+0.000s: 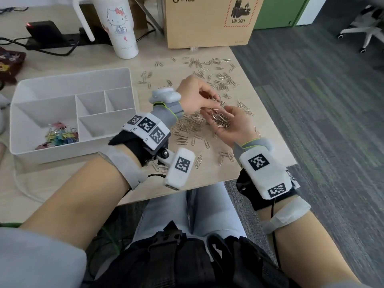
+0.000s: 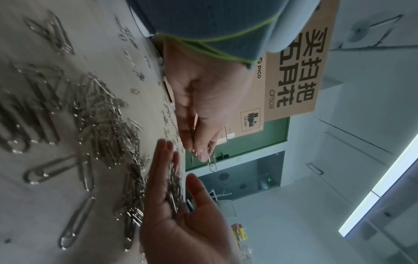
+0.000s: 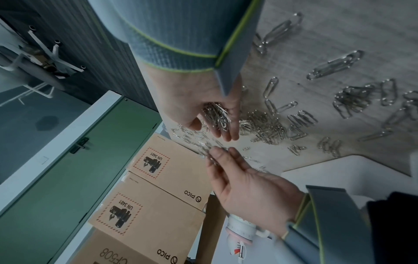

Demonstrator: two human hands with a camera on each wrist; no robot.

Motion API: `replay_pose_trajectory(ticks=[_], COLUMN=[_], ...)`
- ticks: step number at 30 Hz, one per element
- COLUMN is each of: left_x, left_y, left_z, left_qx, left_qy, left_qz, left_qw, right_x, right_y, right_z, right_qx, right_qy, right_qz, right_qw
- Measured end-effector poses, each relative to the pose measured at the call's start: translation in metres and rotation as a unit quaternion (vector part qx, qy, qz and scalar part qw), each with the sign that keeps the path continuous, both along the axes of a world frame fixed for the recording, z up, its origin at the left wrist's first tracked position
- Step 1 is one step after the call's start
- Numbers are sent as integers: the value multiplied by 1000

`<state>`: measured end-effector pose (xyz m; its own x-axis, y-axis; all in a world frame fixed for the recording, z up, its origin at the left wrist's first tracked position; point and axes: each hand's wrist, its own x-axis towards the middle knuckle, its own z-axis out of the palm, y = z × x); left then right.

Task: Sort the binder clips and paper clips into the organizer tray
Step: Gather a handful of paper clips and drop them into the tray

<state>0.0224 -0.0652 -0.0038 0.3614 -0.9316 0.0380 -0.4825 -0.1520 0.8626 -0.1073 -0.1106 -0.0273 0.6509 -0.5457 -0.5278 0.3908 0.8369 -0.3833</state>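
Nearest the head camera, the right hand (image 1: 230, 123) lies palm up with fingers loosely spread, cupping a small heap of silver wire paper clips (image 1: 220, 119). Just beyond it at 11 o'clock, the left hand (image 1: 197, 93) hangs palm down, thumb and fingertips pinching a few more clips above that heap. Many loose paper clips (image 1: 209, 77), thin bright loops, lie scattered over the pale wooden table (image 1: 62, 183) from under both hands toward 12 o'clock. At 9 o'clock stands the white organizer tray (image 1: 68, 80); its near-left compartment holds coloured binder clips (image 1: 60, 135). Farther off stand a white tumbler (image 1: 120, 28) and a cardboard box (image 1: 209, 28).
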Motion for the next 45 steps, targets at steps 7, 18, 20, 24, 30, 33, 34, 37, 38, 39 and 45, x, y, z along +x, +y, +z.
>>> replay_pose_trajectory(ticks=[7,18,20,24,30,33,34,37,38,39,45], left_x=[-9,21,15,6,2,-4,-5,-6,-6,-6,-9], left_y=[-3,29,35,49,80,92,95,104,106,106,93], left_z=[5,-6,-15,-27,-24,-20,-21,-28,-30,-32,-35], left_qx=[36,139,196,216,232,280,285,270,258,243,171], left_qy=[-74,-170,-205,-230,-242,-306,-323,-320,-309,-295,-231], left_qz=[-72,-4,-33,-16,-56,-79,-84,-79,-69,-56,-10], left_qw=[994,976,958,949,940,907,899,904,913,922,958], right_x=[15,3,-1,-8,-14,-15,-16,-20,-21,-22,-25], right_y=[-3,0,2,6,22,27,29,35,37,39,41], right_z=[2,2,2,0,-5,-4,-4,-4,-5,-6,-6], right_qx=[-19,34,32,19,17,15,13,6,6,6,9], right_qy=[21,-22,-20,-24,-32,-35,-36,-33,-33,-33,-35], right_qz=[33,2,-4,-8,-10,-15,-15,-9,-8,-9,-13], right_qw=[999,999,999,1000,999,999,999,999,999,999,999])
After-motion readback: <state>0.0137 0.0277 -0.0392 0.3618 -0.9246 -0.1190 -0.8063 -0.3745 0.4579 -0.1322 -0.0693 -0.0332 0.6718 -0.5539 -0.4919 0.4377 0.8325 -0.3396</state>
